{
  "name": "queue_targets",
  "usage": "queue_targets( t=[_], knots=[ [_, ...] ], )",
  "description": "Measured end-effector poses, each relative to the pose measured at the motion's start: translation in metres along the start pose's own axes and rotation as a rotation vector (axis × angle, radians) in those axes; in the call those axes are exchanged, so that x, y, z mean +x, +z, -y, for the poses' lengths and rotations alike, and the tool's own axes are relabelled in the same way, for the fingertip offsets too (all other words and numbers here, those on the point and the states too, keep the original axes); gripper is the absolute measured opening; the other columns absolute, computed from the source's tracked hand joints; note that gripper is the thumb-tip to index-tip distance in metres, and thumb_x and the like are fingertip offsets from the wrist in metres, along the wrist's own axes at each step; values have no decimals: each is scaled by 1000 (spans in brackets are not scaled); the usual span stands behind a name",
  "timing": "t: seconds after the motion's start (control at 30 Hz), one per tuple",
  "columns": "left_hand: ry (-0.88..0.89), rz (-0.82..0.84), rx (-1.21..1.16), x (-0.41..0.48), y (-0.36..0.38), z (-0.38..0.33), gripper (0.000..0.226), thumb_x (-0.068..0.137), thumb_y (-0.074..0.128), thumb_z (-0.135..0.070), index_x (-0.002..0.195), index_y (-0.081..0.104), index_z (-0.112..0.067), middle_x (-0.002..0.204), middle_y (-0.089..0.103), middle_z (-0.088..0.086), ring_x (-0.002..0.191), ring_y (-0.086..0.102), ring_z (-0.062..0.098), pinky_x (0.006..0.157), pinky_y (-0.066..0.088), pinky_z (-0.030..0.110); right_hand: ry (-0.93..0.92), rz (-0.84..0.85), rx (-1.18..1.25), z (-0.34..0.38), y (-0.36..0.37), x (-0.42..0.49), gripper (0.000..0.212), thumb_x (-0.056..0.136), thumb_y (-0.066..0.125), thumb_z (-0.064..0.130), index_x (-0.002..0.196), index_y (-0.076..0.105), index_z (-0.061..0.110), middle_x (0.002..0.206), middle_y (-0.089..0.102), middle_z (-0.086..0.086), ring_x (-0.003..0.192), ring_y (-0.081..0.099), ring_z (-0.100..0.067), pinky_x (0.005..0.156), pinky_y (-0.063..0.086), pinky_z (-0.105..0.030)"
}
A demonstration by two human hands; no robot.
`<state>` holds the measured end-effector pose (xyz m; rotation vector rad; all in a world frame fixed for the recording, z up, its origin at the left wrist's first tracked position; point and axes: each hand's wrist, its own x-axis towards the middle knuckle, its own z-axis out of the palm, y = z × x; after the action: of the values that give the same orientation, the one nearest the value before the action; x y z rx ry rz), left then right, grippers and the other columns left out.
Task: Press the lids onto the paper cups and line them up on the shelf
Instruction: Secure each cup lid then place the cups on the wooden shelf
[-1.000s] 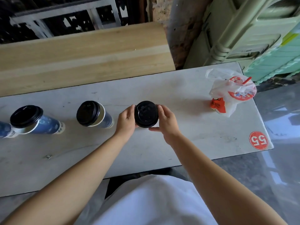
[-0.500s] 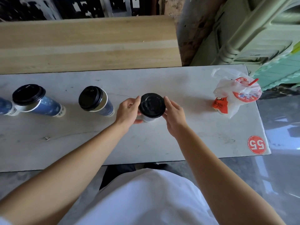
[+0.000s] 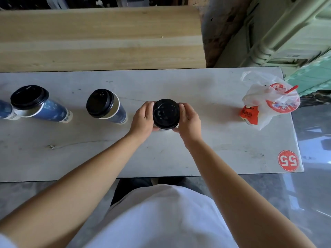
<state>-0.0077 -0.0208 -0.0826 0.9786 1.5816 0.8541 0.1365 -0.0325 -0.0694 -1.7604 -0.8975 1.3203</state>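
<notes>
A paper cup with a black lid (image 3: 166, 113) stands upright at the middle of the grey-white shelf (image 3: 206, 140). My left hand (image 3: 144, 119) grips the cup's left side and my right hand (image 3: 189, 119) grips its right side, with fingers curled round just under the lid's rim. The cup's body is mostly hidden beneath the lid and my hands. Two more blue paper cups with black lids stand to the left in a row, one (image 3: 105, 106) near my left hand and one (image 3: 35, 102) farther left. Part of another blue cup (image 3: 4, 111) shows at the left edge.
A white plastic bag (image 3: 265, 102) with a red-printed drink cup and straw inside sits at the shelf's right end. A red round "55" sticker (image 3: 288, 160) marks the front right corner. A wooden board (image 3: 100, 38) lies behind the shelf.
Both hands have closed in tighter round the cup and lid. The camera view shifted slightly; the cup stays at the same spot on the shelf.
</notes>
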Motion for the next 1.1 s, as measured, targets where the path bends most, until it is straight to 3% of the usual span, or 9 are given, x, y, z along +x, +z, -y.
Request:
queue_targets(
  t=[0.17,0.27,0.37,0.43,0.53,0.73,0.9,1.0,1.1],
  knots=[
    [15,28,-19,-5,-5,-8,32,107,38,-32,98,64,-46,110,66,-16,108,61,4,64,63,35,72,57,96,4,0,-3,26,105,44,26,105,68,15,109,68,-8,107,66,-27,65,64,-53],
    [-46,5,-80,-10,-6,-8,30,106,40,-31,97,67,-40,105,68,-17,105,63,4,63,63,33,167,129,222,5,-3,-2,27,104,47,28,108,71,15,117,69,-11,115,65,-29,73,64,-51],
    [-122,-39,-128,-13,-10,-4,22,103,45,-33,96,67,-35,105,70,-11,100,70,11,59,61,31,221,123,360,3,-11,-2,24,104,53,25,110,73,14,125,69,-11,122,62,-30,85,61,-39],
    [-160,-58,-132,-16,-11,0,18,101,48,-37,98,65,-32,111,69,-2,99,71,16,57,60,30,195,120,417,2,-14,-2,23,105,53,21,110,73,13,116,73,-8,114,66,-25,86,56,-31],
    [-171,-63,-120,-20,-8,3,18,102,47,-45,99,61,-33,110,68,-1,95,71,16,55,59,28,182,155,384,3,-15,-4,26,106,52,25,113,73,13,105,74,-1,105,68,-18,85,55,-29],
    [-157,-94,-47,-17,-4,2,22,102,42,-52,94,54,-36,95,65,-11,78,72,8,53,59,27,226,153,332,6,-11,-2,25,102,56,39,111,74,24,113,74,3,117,66,-17,88,62,-46],
    [-104,-98,13,-12,-1,3,28,104,40,-50,103,52,-26,90,63,-10,61,68,-3,49,57,24,168,128,265,8,-7,1,30,105,51,37,117,71,18,119,71,-7,118,65,-25,81,64,-47],
    [-43,-74,-8,-11,-1,6,22,105,40,-46,99,53,-30,86,63,-8,62,65,1,51,55,26,144,147,235,8,-8,1,30,107,46,34,117,69,18,122,69,-9,119,64,-28,76,64,-49],
    [16,-11,-21,-13,-4,11,23,106,35,-43,110,57,-35,97,66,-12,74,66,-2,53,57,27,191,186,281,2,-8,0,29,108,44,32,121,68,22,126,68,-7,123,62,-26,79,62,-58]
  ],
)
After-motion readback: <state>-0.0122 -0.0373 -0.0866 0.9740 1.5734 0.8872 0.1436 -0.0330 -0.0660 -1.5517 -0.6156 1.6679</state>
